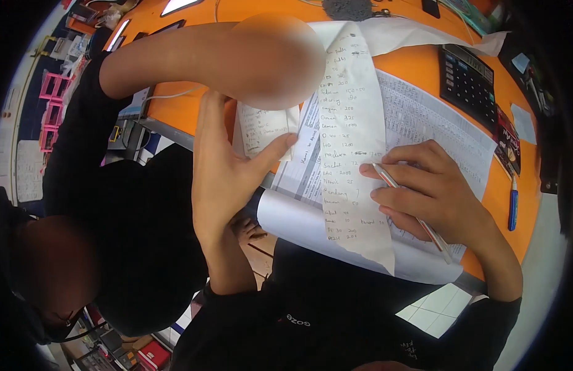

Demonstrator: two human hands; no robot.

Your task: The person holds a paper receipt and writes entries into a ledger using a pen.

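Observation:
My right hand (422,195) holds a white pen (413,213) with its tip over a long strip of paper (351,142) covered in handwritten words and numbers. My left hand (227,167) has its fingers spread, the thumb at the edge of a small handwritten slip (261,133). Whether it grips the slip is unclear. Under the strip lie large printed sheets (422,123), with a curled white edge hanging over the table's front. A blurred patch partly covers the area above my left hand, around another person's forearm (169,59).
On the orange table (249,12) are a black calculator (469,80), a blue marker (513,207), a dark booklet (508,142) and a grey fuzzy item (348,7). Another person in black sits at the left. Pink trays (53,102) stand beyond.

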